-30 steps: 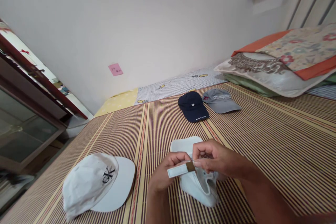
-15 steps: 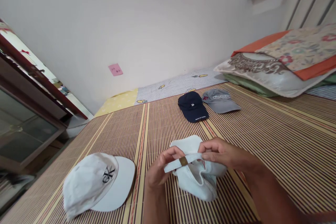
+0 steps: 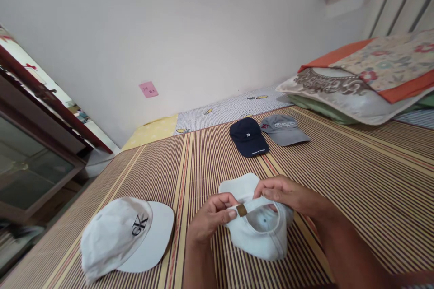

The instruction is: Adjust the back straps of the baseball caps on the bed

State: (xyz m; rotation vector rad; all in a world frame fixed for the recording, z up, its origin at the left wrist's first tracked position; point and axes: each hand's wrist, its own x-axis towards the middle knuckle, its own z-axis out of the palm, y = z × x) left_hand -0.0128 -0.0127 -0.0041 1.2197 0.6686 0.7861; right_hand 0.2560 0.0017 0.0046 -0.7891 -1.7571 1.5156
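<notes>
A pale blue cap (image 3: pixel 261 239) lies with its opening up on the striped bamboo mat (image 3: pixel 356 176), its back toward me. My left hand (image 3: pixel 212 216) pinches the cap's rear strap just left of the small brass buckle (image 3: pixel 242 210). My right hand (image 3: pixel 288 196) grips the strap and rear edge of the cap on the right side. Both hands are closed on the strap.
A white cap with black letters (image 3: pixel 125 235) lies at the lower left. A navy cap (image 3: pixel 248 136) and a grey cap (image 3: pixel 284 129) sit side by side farther back. Pillows and folded bedding (image 3: pixel 359 86) are stacked at the right. A wall runs behind; a cabinet (image 3: pixel 30 144) stands left.
The strap's loose end has been drawn back through the buckle, so it no longer sticks out to the left. The cap has opened up and now shows its inside.
</notes>
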